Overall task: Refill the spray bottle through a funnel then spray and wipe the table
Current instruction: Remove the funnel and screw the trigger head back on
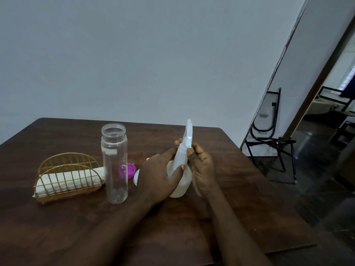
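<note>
A white, translucent spray bottle (pixel 182 186) stands upright near the middle of the dark wooden desk (pixel 240 189), its base on the surface and its spray head (pixel 189 131) on top, held between both hands. The left hand (pixel 159 179) wraps the rounded body from the left: its thumb (pixel 180 167) presses across the front, one finger reaches up along the neck, and the rest are hidden behind the bottle. The right hand (pixel 202 167) comes in from the right with its palm turned toward the bottle and its fingers (pixel 194 150) curled round the narrow neck just below the trigger, their tips showing on the far side. Both hands are therefore clamped on the bottle. To the left, well clear of the hands, a tall clear bottle (pixel 114 166) stands open with no lid; how much liquid it holds is hard to tell. Just behind it lies a purple cap (pixel 129 170), and beside that a small white piece (pixel 136 178) peeps out from behind the left hand, too hidden to identify. Farther left sits a gold wire holder (pixel 57 162) on a wooden base, with folded white cloths (pixel 67 179) lying between its two arched sides. Beyond the desk's right corner a folding chair (pixel 269 121) leans against the pale wall.
</note>
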`<state>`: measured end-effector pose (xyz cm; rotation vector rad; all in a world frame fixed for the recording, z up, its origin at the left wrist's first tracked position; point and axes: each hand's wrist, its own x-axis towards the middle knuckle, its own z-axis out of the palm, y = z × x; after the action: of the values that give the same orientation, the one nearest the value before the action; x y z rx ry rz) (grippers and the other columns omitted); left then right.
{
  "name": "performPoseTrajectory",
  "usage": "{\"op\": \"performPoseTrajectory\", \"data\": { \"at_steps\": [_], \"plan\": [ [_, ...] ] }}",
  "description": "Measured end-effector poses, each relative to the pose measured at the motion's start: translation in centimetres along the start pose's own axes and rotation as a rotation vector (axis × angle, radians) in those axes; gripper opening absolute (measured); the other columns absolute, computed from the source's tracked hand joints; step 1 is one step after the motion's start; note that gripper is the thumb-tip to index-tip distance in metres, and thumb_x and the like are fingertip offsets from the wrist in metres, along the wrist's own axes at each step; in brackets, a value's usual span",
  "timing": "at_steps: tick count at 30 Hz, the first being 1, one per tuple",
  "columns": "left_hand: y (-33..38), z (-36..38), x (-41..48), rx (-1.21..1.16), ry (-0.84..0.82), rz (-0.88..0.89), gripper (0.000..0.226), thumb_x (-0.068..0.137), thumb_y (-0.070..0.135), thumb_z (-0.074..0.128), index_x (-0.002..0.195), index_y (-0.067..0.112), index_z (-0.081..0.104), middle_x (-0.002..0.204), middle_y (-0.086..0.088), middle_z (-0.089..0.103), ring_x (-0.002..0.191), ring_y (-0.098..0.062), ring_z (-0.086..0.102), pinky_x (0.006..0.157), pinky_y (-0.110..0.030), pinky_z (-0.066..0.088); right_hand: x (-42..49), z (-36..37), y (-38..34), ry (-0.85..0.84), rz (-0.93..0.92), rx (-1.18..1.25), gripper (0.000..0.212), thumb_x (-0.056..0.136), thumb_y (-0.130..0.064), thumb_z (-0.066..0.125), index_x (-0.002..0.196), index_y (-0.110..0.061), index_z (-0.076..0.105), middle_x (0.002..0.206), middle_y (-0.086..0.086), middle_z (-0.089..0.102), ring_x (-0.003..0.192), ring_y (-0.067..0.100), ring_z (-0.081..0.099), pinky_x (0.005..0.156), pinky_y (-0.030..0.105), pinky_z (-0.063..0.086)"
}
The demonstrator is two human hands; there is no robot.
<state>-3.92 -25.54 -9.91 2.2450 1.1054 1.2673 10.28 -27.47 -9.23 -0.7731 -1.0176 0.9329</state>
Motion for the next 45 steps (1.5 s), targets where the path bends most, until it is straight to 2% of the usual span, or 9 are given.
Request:
{"op": "performPoseTrajectory", "data": {
  "at_steps": [2,6,15,20,28,32,38,42,45],
  "plan": [
    [-0.3,-0.1,0.1,-0.052,-0.021,-0.002,0.058,0.090,0.052,0.059,0.139,0.022,0.062,0.124,0.010,0.071,0.106,-0.007,0.065,0.089,-0.030,0.054,0.0,-0.1,0.1,-0.028,-0.004,0.019,0.033,0.097,-0.040,0.066,0.124,-0.023,0.076,0.135,0.010,0.072,0.124,0.024,0.069,0.095,0.032,0.057],
    [-0.7,0.5,-0.5,-0.103,0.012,-0.026,0.054,0.088,0.056,0.058,0.132,0.026,0.065,0.118,0.016,0.070,0.099,-0.001,0.065,0.078,-0.015,0.049,0.0,0.0,0.4,-0.036,-0.007,-0.007,0.034,0.095,-0.043,0.069,0.124,-0.027,0.076,0.131,0.010,0.074,0.116,0.024,0.072,0.091,0.033,0.059],
    [-2.0,0.9,0.1,-0.205,0.055,0.000,0.051,0.084,0.058,0.069,0.128,0.032,0.067,0.109,0.030,0.066,0.100,0.009,0.064,0.080,-0.021,0.056,0.3,-0.1,1.0,-0.020,-0.005,0.036,0.050,0.083,-0.051,0.084,0.122,-0.022,0.077,0.129,0.014,0.074,0.115,0.028,0.072,0.091,0.039,0.059],
    [-2.3,0.8,0.0,-0.209,0.065,0.038,0.047,0.083,0.064,0.066,0.126,0.049,0.056,0.099,0.047,0.054,0.100,0.021,0.058,0.079,-0.008,0.050,0.3,-0.4,1.1,0.000,-0.030,-0.011,0.037,0.094,-0.034,0.072,0.125,-0.013,0.071,0.126,0.012,0.076,0.111,0.024,0.073,0.087,0.035,0.060],
    [-2.6,1.0,-0.1,-0.283,0.050,0.009,0.058,0.080,0.067,0.071,0.130,0.037,0.066,0.117,0.025,0.070,0.103,0.008,0.065,0.083,-0.029,0.060,0.2,-0.7,1.0,-0.024,-0.020,0.030,0.031,0.091,-0.033,0.071,0.118,-0.019,0.076,0.126,0.014,0.075,0.111,0.025,0.073,0.090,0.040,0.060],
    [-2.6,1.0,-0.1,-0.283,0.054,-0.004,0.056,0.078,0.069,0.072,0.127,0.042,0.066,0.108,0.032,0.068,0.099,0.010,0.065,0.077,-0.019,0.056,0.2,-0.9,1.0,-0.017,-0.009,0.036,0.021,0.096,-0.027,0.068,0.112,-0.023,0.080,0.124,0.014,0.076,0.111,0.024,0.073,0.090,0.039,0.060],
    [-2.2,1.4,0.0,-0.260,0.093,-0.033,0.062,0.072,0.077,0.070,0.122,0.039,0.069,0.099,0.037,0.064,0.097,0.015,0.062,0.074,-0.015,0.054,0.3,-0.8,1.2,0.089,-0.089,-0.049,0.024,0.072,-0.030,0.087,0.096,-0.031,0.080,0.100,0.005,0.078,0.095,0.022,0.074,0.085,0.040,0.059],
    [-2.0,1.1,-0.1,-0.220,0.093,-0.035,0.065,0.072,0.079,0.067,0.122,0.038,0.068,0.105,0.026,0.069,0.088,0.013,0.062,0.067,-0.009,0.048,0.3,-0.6,1.4,0.106,-0.118,-0.100,0.024,0.077,-0.023,0.087,0.098,-0.031,0.079,0.100,0.003,0.079,0.095,0.021,0.076,0.081,0.036,0.061],
    [-1.9,0.6,0.0,-0.251,0.034,0.008,0.048,0.086,0.062,0.070,0.128,0.038,0.066,0.108,0.026,0.070,0.081,0.015,0.060,0.064,-0.003,0.040,0.2,-0.5,1.3,0.078,-0.099,-0.088,0.035,0.075,-0.031,0.087,0.109,-0.031,0.080,0.109,0.007,0.079,0.103,0.024,0.076,0.086,0.039,0.062]
  ]
}}
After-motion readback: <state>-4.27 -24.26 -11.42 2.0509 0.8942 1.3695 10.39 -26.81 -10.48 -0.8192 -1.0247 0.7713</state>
